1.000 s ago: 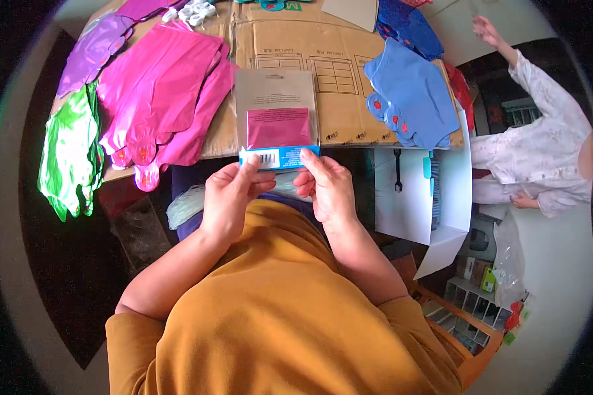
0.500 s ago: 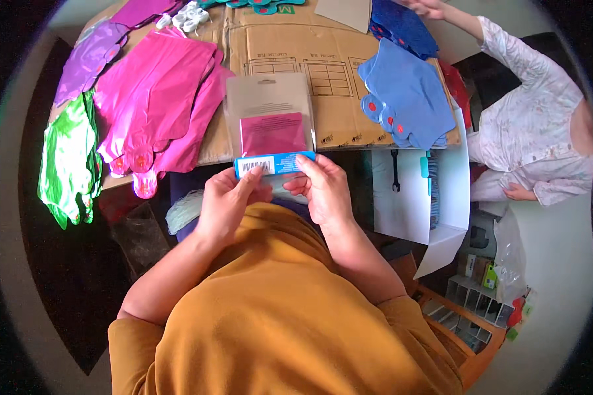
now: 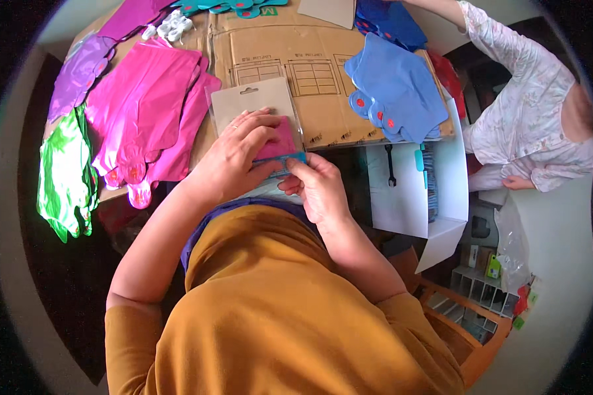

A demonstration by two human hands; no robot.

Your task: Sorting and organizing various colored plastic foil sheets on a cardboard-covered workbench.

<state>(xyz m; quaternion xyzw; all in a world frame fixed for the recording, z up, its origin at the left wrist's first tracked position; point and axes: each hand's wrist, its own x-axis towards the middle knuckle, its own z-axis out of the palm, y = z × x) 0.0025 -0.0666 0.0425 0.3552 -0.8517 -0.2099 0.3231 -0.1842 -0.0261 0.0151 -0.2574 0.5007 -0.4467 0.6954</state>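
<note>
A flat clear package [image 3: 252, 99] with a hang hole lies at the near edge of the cardboard. Inside it shows a folded magenta piece [image 3: 284, 139], and a blue strip [image 3: 299, 158] runs along its near end. My left hand [image 3: 234, 151] lies over the package with fingers stretched across its front and the thumb by the blue strip. It hides much of the magenta piece. My right hand [image 3: 319, 184] is closed in a pinch on the package's near right corner, thumb on the blue strip.
Flat magenta foil shapes [image 3: 145, 105], green ones [image 3: 66, 174] and purple ones [image 3: 79, 72] lie left on the cardboard-covered table [image 3: 257, 43]. Light blue ones [image 3: 402, 89] lie right, above an open white box [image 3: 402, 191]. Another person [image 3: 530, 112] reaches over the far right corner.
My left hand has left the near edge and moved forward onto the package's front. The right hand keeps its pinch on the corner. The other person's arm has shifted left.
</note>
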